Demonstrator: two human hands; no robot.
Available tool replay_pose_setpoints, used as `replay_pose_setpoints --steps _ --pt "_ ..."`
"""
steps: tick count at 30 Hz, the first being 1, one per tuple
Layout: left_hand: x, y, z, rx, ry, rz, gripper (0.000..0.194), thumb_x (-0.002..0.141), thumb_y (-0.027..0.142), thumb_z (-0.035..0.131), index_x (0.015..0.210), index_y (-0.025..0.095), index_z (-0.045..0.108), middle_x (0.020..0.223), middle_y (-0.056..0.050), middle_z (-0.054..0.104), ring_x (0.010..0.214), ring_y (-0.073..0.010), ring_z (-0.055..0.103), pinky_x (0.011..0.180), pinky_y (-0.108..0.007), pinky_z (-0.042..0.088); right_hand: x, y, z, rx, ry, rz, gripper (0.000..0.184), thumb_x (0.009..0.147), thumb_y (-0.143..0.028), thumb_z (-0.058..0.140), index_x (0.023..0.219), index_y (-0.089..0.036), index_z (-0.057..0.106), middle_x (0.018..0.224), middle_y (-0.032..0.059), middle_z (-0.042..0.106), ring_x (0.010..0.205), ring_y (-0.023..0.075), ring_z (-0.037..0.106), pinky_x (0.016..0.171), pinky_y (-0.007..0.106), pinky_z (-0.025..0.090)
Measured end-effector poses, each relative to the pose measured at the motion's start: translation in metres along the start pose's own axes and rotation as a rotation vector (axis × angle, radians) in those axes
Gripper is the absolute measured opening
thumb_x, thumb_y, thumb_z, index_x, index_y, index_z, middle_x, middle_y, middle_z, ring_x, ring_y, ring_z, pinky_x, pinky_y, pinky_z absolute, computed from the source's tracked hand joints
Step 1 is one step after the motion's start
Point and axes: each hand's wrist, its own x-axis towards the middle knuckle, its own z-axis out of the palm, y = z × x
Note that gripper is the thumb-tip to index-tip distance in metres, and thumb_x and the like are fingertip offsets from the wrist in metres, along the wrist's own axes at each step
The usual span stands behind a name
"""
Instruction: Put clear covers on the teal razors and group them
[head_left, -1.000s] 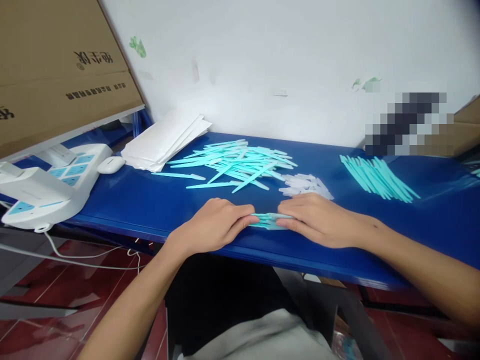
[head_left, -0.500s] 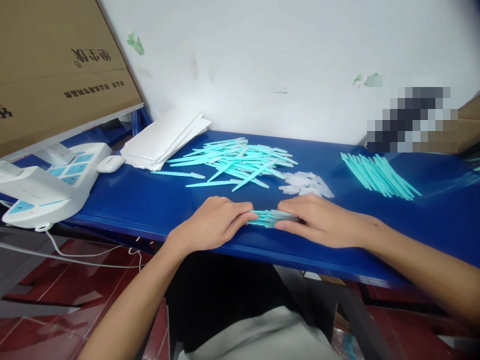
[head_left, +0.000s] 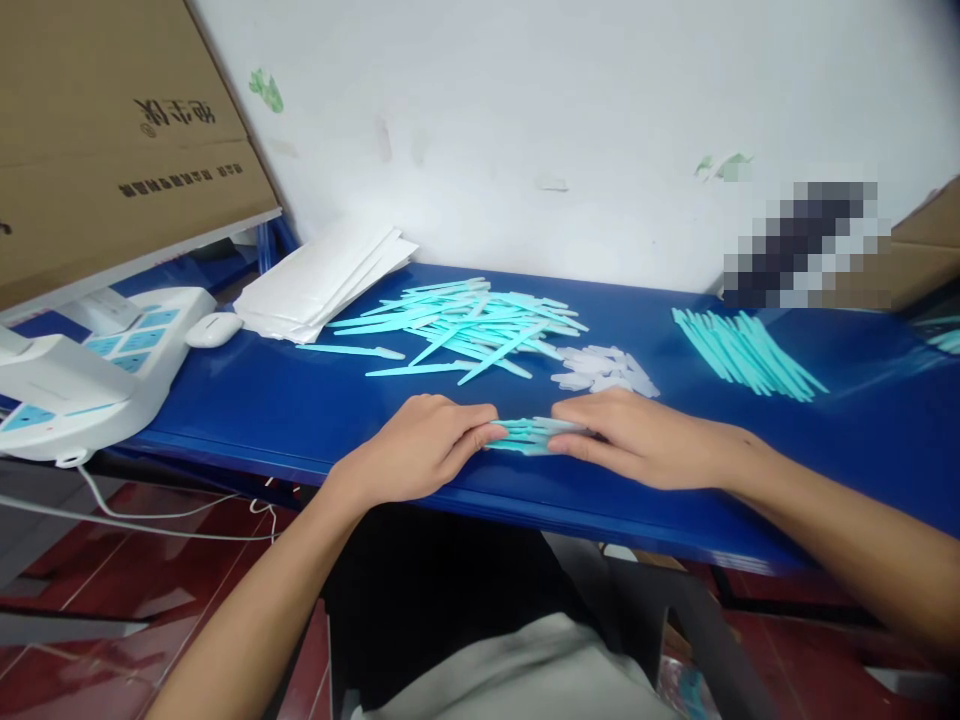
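Observation:
Both my hands rest on the blue table (head_left: 300, 410) near its front edge, pinching a small bundle of teal plastic sticks (head_left: 529, 436) between them. My left hand (head_left: 416, 445) closes on the bundle's left end, my right hand (head_left: 637, 435) on its right end. The bundle lies flat on the table. Behind it spreads a loose heap of teal sticks (head_left: 469, 325). A small pile of clear plastic caps (head_left: 604, 368) lies just beyond my right hand.
A neat row of teal sticks (head_left: 746, 352) lies at the right. White paper sleeves (head_left: 322, 280) are stacked at the back left, beside a white mouse-shaped object (head_left: 214, 328) and a white machine (head_left: 82, 370). A cardboard box (head_left: 112, 140) leans above it. The wall stands close behind.
My hands stay on the bundle and have barely shifted; the fingers have squeezed the sticks slightly closer together. The view has drifted a little.

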Motion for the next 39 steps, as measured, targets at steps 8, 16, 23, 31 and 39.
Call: replay_pose_setpoints --steps 8,16,23,31,39 --pt "-0.0004 0.0010 -0.0005 0.016 0.010 -0.008 0.036 0.108 0.039 0.034 0.078 0.021 0.041 0.061 0.005 0.044 0.053 -0.0125 0.037 0.058 -0.030 0.023 0.0044 0.0004 0.0037 0.070 0.003 0.059 0.042 0.097 -0.056 0.053 0.076 -0.020 0.045 0.070 -0.0021 0.053 0.060 0.0114 0.046 0.057 0.026 0.029" --pt "-0.0010 0.0022 -0.0015 -0.003 0.008 -0.031 0.037 0.109 0.040 0.032 0.078 0.021 0.042 0.060 0.005 0.041 0.053 -0.0133 0.039 0.058 -0.030 0.023 0.0064 0.0013 0.0009 0.142 -0.024 0.076 0.041 0.097 -0.057 0.053 0.079 -0.020 0.050 0.068 -0.0032 0.052 0.060 0.0122 0.047 0.057 0.027 0.031" --pt "-0.0001 0.0018 -0.0009 -0.016 0.005 -0.055 0.039 0.109 0.042 0.030 0.079 0.021 0.043 0.061 0.005 0.041 0.054 -0.0129 0.040 0.059 -0.030 0.023 0.0038 0.0053 -0.0033 0.226 -0.074 0.098 0.040 0.097 -0.056 0.055 0.081 -0.020 0.051 0.066 -0.0050 0.046 0.057 0.0109 0.043 0.054 0.027 0.030" --pt "0.0007 0.0041 -0.0016 -0.010 0.024 -0.082 0.040 0.109 0.042 0.028 0.077 0.021 0.041 0.059 0.004 0.039 0.052 -0.0137 0.037 0.057 -0.031 0.022 0.0032 0.0030 -0.0023 0.212 -0.048 0.103 0.037 0.101 -0.054 0.046 0.085 -0.020 0.050 0.071 -0.0030 0.050 0.061 0.0128 0.047 0.059 0.029 0.035" --pt "0.0010 0.0040 0.0004 0.009 0.060 -0.109 0.040 0.109 0.043 0.028 0.078 0.021 0.039 0.059 0.004 0.042 0.052 -0.0142 0.039 0.056 -0.030 0.022 0.0030 0.0024 -0.0024 0.285 0.032 0.131 0.038 0.103 -0.051 0.041 0.089 -0.020 0.059 0.080 0.0005 0.059 0.071 0.0165 0.055 0.067 0.031 0.044"
